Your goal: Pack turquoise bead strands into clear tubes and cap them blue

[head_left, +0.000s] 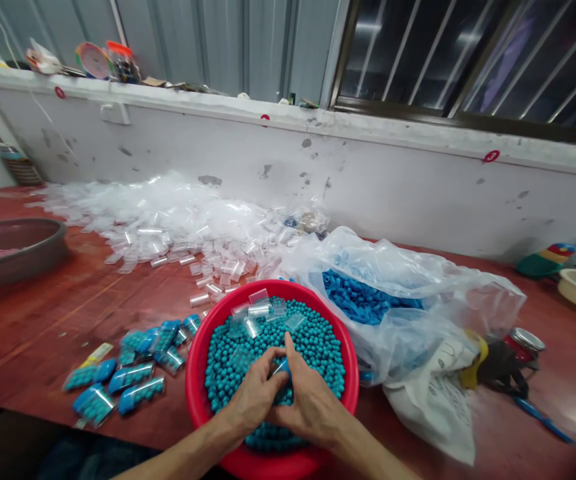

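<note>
My left hand (254,395) and my right hand (309,401) meet over a red basin (196,360) full of teal beads (321,343). Between them is a small blue-capped container (282,367), mostly covered by my fingers. The left thumb and fingers press at its blue part, while the right hand wraps around it from the other side. Several clear empty containers (259,309) lie on the beads towards the far rim. Left of the basin rests a group of blue-capped containers (131,377) filled with teal beads.
A large pile of clear empty containers (168,213) spreads along the wall. Right of the basin sits a plastic bag (448,293) of blue caps (363,297). A grey basin (43,247) stands far left; a blue pen (543,420) and a lidded jar (525,341) lie right.
</note>
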### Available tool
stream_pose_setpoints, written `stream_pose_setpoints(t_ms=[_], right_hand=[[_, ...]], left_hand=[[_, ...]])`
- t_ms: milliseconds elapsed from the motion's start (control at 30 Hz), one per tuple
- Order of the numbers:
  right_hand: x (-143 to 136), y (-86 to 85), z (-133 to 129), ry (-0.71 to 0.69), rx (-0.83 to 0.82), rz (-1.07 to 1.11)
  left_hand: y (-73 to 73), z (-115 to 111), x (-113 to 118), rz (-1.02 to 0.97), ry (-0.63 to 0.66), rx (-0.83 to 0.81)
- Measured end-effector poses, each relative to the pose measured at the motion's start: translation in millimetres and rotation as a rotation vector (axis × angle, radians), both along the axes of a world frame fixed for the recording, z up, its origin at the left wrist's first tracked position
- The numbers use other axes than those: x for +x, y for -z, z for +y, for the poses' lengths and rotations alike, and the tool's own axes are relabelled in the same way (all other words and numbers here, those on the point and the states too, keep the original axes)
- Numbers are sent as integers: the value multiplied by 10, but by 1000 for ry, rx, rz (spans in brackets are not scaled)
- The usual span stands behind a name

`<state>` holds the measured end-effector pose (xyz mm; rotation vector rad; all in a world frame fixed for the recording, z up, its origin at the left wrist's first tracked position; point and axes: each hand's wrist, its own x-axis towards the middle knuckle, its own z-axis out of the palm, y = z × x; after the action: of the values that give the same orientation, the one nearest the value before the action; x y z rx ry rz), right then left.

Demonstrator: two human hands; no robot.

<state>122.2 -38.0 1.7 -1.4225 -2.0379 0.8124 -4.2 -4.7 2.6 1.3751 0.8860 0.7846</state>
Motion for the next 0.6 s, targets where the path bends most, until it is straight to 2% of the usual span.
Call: stream_pose_setpoints(t_ms=[100,200,300,367,433,500,567,600], right_hand=[[-83,-23,-9,63,93,-125],[-144,-29,-21,94,87,-204],[-133,-60,-19,61,33,-131],[-63,-118,8,-6,-21,-29],[60,-191,80,-65,-54,31],[212,-245,212,-46,-19,-21],[356,-249,387,55,89,-223],[412,-230,478,96,114,-370]], left_hand=[[3,-58,22,44,-76,51],[20,-93,42,78,-132,85],[28,-73,39,66,-159,73],[5,-36,3,29,-132,7],[-52,10,-81,2,-92,-115],[-136,66,-229,8,-89,-227],[-220,149,-442,53,-158,-234],[-253,205,-570,81,-214,-179]])
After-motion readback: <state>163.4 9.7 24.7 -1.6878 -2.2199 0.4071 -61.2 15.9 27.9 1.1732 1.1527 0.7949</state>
